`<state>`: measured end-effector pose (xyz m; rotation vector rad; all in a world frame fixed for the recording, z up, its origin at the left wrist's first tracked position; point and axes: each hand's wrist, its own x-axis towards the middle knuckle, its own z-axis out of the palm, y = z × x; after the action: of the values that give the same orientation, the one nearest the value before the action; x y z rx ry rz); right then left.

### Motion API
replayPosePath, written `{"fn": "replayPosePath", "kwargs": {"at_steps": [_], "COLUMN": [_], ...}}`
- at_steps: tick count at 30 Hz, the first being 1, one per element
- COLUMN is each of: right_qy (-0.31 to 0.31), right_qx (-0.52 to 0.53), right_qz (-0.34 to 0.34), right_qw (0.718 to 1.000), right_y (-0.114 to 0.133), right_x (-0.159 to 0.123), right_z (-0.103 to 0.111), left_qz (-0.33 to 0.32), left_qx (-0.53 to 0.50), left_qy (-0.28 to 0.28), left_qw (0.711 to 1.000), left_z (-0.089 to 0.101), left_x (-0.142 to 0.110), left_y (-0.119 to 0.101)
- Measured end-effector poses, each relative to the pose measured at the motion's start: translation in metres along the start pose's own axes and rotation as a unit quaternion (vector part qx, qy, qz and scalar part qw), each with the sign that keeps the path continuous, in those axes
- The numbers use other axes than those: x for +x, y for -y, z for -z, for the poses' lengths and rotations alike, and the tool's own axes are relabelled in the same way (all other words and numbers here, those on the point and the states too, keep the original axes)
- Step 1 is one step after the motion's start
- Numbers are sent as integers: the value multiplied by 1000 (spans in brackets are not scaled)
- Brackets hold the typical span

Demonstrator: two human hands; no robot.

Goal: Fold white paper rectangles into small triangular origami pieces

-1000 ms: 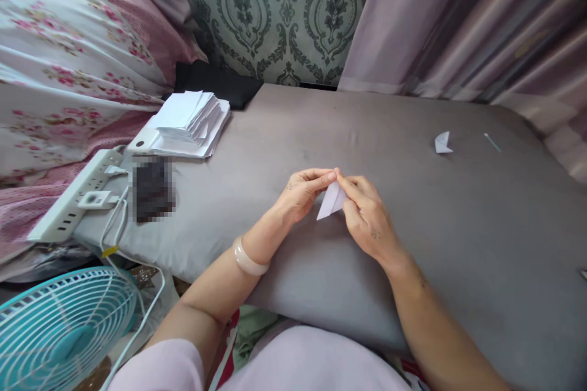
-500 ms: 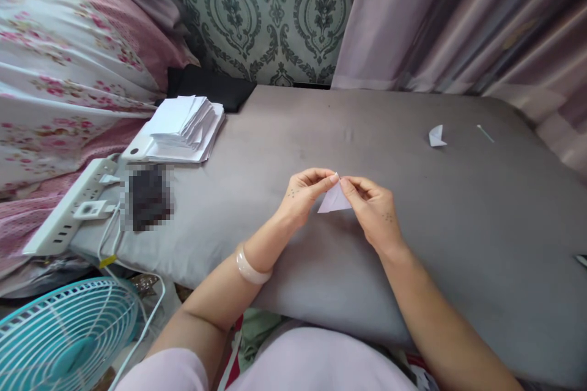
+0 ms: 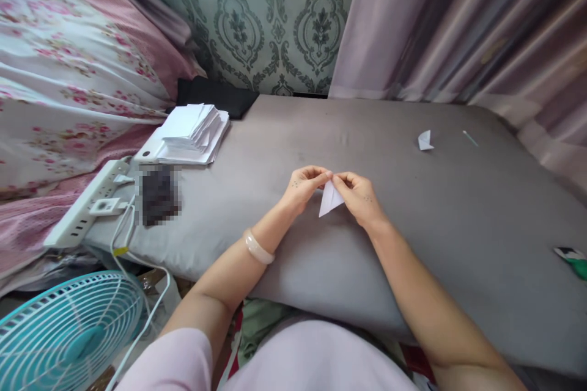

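A small folded piece of white paper (image 3: 331, 199) hangs from my fingertips above the grey-covered surface (image 3: 275, 140). My left hand (image 3: 306, 185) pinches its top tip between thumb and fingers. Close beside it, my right hand (image 3: 359, 194) grips the upper right edge, thumb toward me. The paper narrows to a point at the top, and its lower part shows below the thumbs. Fingers cover the top tip. Farther off to the right stands another small folded white paper piece (image 3: 425, 140).
Stacked white paper (image 3: 188, 125) lies at the back left, near a black folded item (image 3: 220, 96). A white power strip (image 3: 85, 204) with cables runs along the left edge, above a turquoise fan (image 3: 73, 330). A thin stick (image 3: 470, 138) and a green-and-white object (image 3: 573, 259) lie right.
Both hands have shifted slightly left with the folded paper, which is now turned and shows a narrower shape. The camera view has tilted a little, bringing the green object at right into view.
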<state>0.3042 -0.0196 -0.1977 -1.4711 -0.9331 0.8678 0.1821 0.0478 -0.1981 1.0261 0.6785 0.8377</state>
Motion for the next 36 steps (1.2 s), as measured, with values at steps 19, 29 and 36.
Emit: {"fn": "replayPosePath", "kwargs": {"at_steps": [19,29,36], "right_qy": [3,9,0], "right_qx": [121,128,99], "right_qz": [-125,-124,-68], "right_qw": [985,984,993], "right_y": [-13,-18,-19], "right_x": [71,73,71], "right_z": [-19,-17,-21], "left_qz": [53,38,0], "left_qx": [10,-2,25], "left_qy": [-82,-54,-86], "left_qw": [995,998,996], "left_z": [10,18,12], "left_x": [68,63,57], "left_y": [5,3,2]}}
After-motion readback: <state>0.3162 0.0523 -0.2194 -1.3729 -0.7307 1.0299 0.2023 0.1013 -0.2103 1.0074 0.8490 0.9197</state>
